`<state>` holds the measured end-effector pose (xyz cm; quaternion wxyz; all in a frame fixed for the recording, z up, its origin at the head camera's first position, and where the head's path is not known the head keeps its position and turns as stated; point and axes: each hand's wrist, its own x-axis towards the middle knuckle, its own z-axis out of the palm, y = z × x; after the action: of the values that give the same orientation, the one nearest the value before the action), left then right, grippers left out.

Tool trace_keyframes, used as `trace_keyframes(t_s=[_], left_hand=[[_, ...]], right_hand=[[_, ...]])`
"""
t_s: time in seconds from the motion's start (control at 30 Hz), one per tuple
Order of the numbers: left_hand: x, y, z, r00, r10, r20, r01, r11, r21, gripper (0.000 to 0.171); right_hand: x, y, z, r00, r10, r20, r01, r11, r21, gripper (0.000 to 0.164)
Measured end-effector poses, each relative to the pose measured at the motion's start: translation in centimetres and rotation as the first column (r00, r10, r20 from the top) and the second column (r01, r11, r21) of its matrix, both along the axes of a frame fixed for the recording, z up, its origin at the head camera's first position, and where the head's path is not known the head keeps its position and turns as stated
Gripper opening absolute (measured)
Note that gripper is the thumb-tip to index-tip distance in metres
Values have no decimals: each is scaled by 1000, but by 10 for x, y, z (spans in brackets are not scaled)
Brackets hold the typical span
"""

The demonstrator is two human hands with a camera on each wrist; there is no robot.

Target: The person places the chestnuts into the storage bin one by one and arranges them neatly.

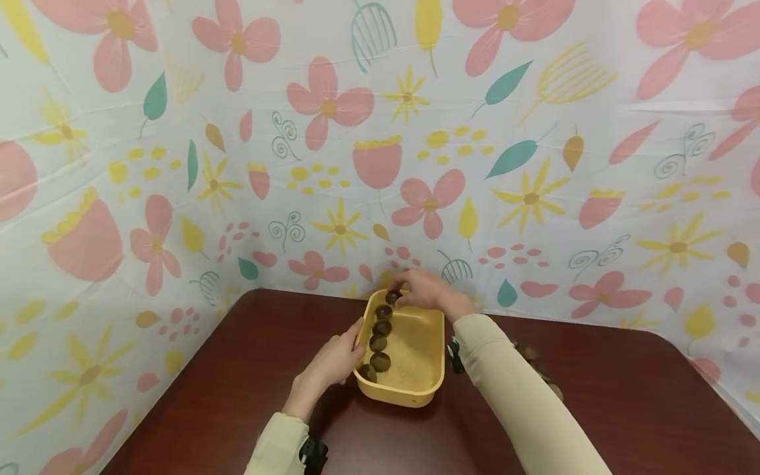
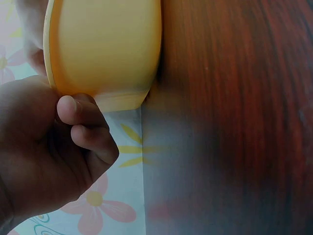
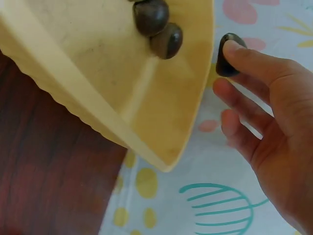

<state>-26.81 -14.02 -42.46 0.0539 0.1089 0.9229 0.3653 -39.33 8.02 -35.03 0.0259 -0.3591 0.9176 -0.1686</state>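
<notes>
A yellow plastic tray (image 1: 410, 343) sits on the table, with a row of dark brown chestnuts (image 1: 382, 328) along its left side. My left hand (image 1: 332, 355) grips the tray's left rim. In the left wrist view its fingers (image 2: 80, 111) curl at the edge of the tray wall. My right hand (image 1: 424, 290) is over the far end of the tray and pinches one chestnut (image 3: 226, 56) between thumb and fingertips. That chestnut is just past the tray's rim in the right wrist view, level with two chestnuts inside (image 3: 166, 41).
On the dark red-brown table (image 1: 267, 369), more brownish pieces (image 1: 555, 390) lie to the right, partly hidden behind my right sleeve (image 1: 516, 389). A flower-printed cloth (image 1: 380, 132) hangs close behind the table's back edge and along its left side.
</notes>
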Motion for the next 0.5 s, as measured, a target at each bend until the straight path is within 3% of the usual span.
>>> trace_keyframes(t_s=[0.13,0.33,0.5], left_hand=[[-1,1,1,1000,-6,-9,6,1000,1,62],[-2,2,1,1000,6,-7,-6,1000,-3,63],[-1,1,2,1000,12,1,-12,1000,-8,63]], right_hand=[[-9,1,-9,999,-32,11,32,999,7,25],[-14,1,-25,1000,-15,-27,19,988,150,30],[-14,-3,-26,991,-95,90,80,985,151,30]])
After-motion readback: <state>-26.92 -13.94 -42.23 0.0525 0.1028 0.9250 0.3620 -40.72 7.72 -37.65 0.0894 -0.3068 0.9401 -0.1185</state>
